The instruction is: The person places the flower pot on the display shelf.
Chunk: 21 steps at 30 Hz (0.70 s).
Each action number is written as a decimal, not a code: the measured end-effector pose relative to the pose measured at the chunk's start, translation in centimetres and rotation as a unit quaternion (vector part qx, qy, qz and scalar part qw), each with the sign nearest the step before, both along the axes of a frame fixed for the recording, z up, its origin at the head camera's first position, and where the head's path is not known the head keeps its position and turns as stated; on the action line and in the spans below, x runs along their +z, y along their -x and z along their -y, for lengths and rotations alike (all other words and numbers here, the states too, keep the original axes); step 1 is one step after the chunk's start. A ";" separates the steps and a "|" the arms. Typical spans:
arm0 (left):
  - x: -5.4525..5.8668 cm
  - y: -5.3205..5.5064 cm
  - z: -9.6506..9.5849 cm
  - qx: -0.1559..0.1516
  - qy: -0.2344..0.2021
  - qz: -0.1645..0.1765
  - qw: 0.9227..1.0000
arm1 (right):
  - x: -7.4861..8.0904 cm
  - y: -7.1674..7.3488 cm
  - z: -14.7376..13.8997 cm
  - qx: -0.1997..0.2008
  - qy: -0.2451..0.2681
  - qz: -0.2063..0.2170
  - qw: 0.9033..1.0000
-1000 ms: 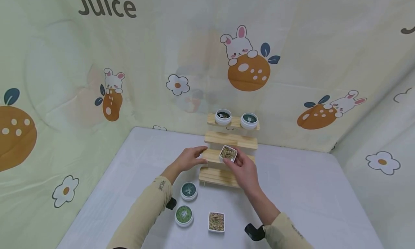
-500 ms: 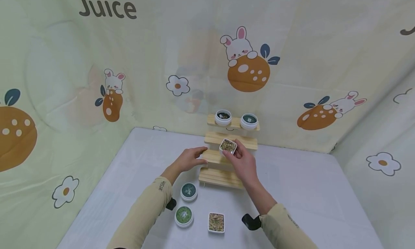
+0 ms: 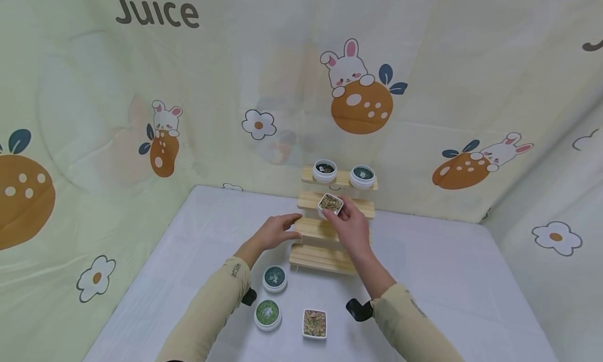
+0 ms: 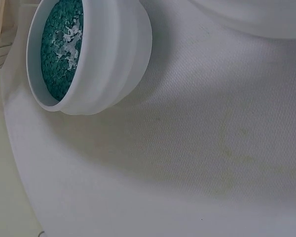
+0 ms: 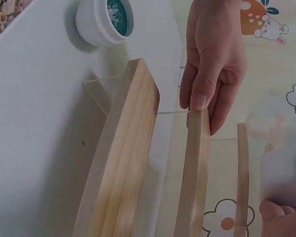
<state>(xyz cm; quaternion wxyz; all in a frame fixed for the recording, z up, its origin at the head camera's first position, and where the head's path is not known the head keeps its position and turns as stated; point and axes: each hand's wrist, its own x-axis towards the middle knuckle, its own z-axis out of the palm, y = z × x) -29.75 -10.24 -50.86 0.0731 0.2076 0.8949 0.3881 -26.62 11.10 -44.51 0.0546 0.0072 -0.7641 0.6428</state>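
Up the wooden stand (image 3: 320, 258) goes the gravel-filled square pot (image 3: 331, 203), now by its second-highest board (image 3: 308, 200), pinched by the right hand (image 3: 354, 230), grip closed to the pot's width! Left hand (image 3: 270, 233) stays clasped round the stand's second-lowest board (image 3: 312, 228), left end. Teal round pot (image 3: 275, 278) sits before the stand.

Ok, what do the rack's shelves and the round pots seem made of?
Shelves: wood, pale and apparently unvarnished, given the visible grain and dull surface. Round pots: white, smooth, rather matte, without sharp highlights; perhaps ceramic or plastic, I can't tell.
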 end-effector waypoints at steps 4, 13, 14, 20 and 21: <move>0.0 0.0 0.0 -0.002 -0.008 0.005 1.000 | 0.1 0.3 0.1 0.000 -0.002 -0.002 1.000; 0.6 -0.6 0.2 -0.015 -0.013 -0.013 1.000 | 0.1 1.5 0.5 -0.012 -0.036 -0.009 0.999; 0.7 -0.6 0.2 -0.013 -0.012 -0.011 1.000 | 0.1 1.6 0.5 -0.013 -0.038 -0.009 0.999; 0.4 -0.3 0.0 -0.004 -0.007 0.004 1.000 | 0.1 2.0 0.8 -0.018 -0.060 -0.001 0.998; 0.3 -0.2 0.0 -0.004 -0.006 0.005 1.000 | 0.1 2.1 0.8 -0.018 -0.062 0.001 0.998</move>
